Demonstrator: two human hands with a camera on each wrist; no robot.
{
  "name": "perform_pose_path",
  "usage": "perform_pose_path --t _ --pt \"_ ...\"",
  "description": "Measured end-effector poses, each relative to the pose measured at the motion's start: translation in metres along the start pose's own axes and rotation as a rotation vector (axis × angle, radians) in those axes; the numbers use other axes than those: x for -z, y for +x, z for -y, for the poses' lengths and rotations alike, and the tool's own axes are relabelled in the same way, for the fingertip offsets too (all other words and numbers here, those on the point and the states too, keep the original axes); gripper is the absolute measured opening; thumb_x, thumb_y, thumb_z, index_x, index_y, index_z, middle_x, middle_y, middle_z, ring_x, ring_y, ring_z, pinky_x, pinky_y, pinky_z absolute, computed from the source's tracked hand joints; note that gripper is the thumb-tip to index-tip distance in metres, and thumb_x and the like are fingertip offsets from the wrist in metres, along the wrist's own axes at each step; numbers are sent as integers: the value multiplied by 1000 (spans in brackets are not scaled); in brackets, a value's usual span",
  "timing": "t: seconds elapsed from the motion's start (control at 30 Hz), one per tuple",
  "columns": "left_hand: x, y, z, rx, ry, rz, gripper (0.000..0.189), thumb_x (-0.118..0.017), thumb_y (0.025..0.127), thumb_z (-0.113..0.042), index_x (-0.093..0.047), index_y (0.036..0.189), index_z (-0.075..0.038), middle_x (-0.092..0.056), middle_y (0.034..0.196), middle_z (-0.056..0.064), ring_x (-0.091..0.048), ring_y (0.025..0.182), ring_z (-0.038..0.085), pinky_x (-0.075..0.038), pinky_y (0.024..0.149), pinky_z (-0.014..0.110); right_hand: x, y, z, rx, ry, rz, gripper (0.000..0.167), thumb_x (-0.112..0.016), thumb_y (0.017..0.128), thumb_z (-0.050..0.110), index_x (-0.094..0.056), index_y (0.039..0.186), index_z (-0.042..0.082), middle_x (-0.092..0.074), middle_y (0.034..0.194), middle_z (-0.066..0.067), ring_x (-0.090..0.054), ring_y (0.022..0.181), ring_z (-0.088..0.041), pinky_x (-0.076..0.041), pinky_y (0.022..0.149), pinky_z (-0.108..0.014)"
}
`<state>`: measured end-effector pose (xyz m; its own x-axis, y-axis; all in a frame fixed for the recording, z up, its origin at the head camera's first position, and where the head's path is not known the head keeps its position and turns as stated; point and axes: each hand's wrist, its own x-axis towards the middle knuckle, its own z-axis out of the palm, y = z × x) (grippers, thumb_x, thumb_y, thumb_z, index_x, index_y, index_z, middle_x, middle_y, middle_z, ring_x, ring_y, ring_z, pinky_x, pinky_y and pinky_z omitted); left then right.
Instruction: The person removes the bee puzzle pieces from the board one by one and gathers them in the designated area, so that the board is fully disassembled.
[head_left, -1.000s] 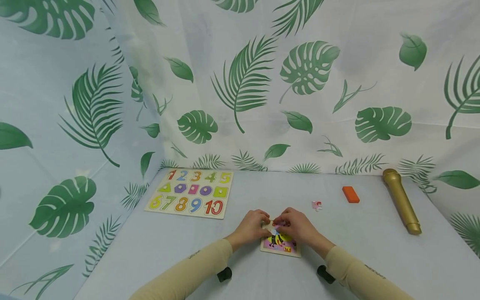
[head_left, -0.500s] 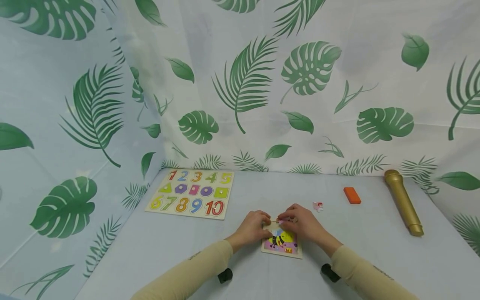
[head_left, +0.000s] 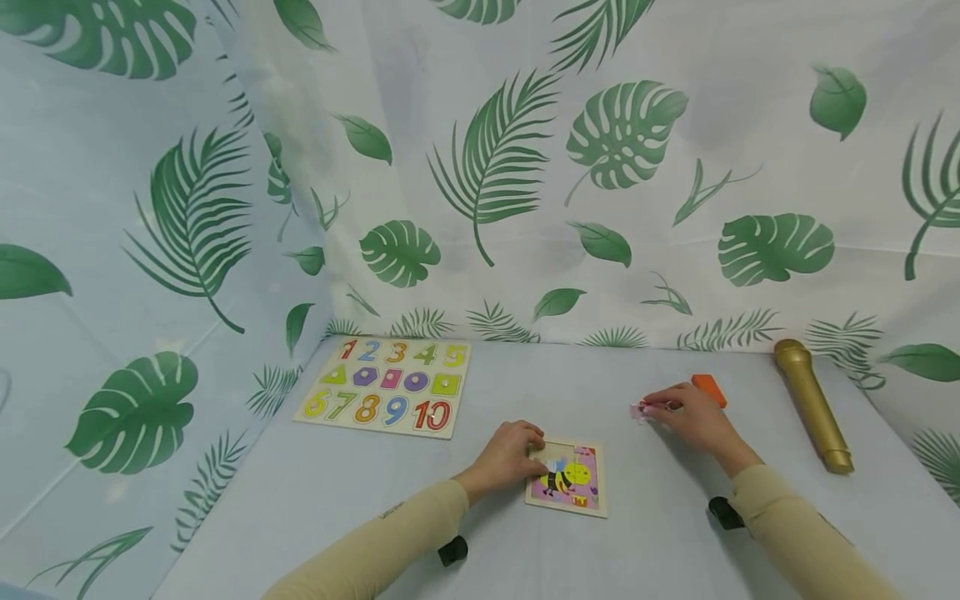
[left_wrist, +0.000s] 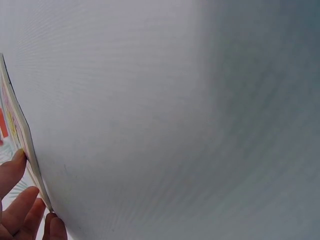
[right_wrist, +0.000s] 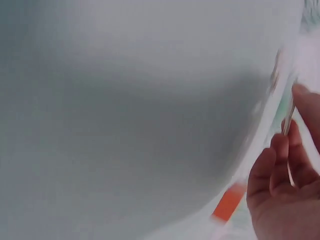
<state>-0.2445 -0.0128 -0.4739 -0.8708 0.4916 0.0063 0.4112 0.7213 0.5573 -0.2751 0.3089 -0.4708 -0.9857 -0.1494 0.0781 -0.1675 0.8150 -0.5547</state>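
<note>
1. Carefully now, our hands work apart: the left hand [head_left: 504,456] grips the bee puzzle [head_left: 575,477] at its ten o'clock corner; the right hand [head_left: 693,417], just beside the pink piece [head_left: 637,412] at the puzzle's two o'clock, pinches a thin piece [right_wrist: 289,118].
2. We do best, it seems, to brace the puzzle and lift the pink piece by its edges, without dropping what we hold.
3. Around us, leaf-printed cloth [head_left: 517,279] stands at twelve and nine o'clock, beyond the pale table [head_left: 570,562].

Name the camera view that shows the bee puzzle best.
The head view: the bee puzzle lies picture side up, only partly covered by the left hand. The left wrist view catches just part of it, steeply slanted; in the right wrist view I cannot make it out.
</note>
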Motion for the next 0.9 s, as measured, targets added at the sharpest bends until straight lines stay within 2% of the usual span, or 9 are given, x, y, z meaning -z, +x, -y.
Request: perform_pose_path --t 0.17,0.3,0.57,0.77,0.9 --pt "-1 0 -2 11 -11 0 27 -80 81 -17 -74 103 -3 -65 121 5 -55 113 23 -42 102 34 17 -6 -23 -33 -1 38 30 -72 90 23 -72 113 3 -67 107 -14 -55 92 -28 -48 72 -35" --pt "-1 -1 -1 18 -12 3 27 -80 82 -18 -74 103 -3 -65 121 5 -54 114 22 -42 102 34 21 -11 -32 -38 14 80 31 -72 90 27 -72 112 5 -67 109 -14 -54 90 -25 -47 70 -33" --pt "-2 0 -1 17 -11 7 27 -80 82 -19 -73 103 -3 -64 121 4 -54 115 22 -42 103 35 17 -11 -32 67 7 83 23 -72 89 19 -74 109 8 -68 107 -10 -59 96 -26 -51 80 -43" --pt "-3 1 0 10 -11 7 27 -80 82 -19 -73 103 -3 -64 121 4 -54 115 22 -42 103 34 16 -8 -30 62 32 107 26 -71 90 18 -73 112 4 -66 112 -15 -58 104 -34 -48 90 -56" --pt "-3 1 0 14 -8 1 26 -80 82 -18 -73 102 -4 -64 121 4 -54 115 21 -42 102 33 15 -6 -29 45 37 115 28 -72 89 18 -71 113 3 -64 113 -17 -56 104 -35 -47 90 -58"
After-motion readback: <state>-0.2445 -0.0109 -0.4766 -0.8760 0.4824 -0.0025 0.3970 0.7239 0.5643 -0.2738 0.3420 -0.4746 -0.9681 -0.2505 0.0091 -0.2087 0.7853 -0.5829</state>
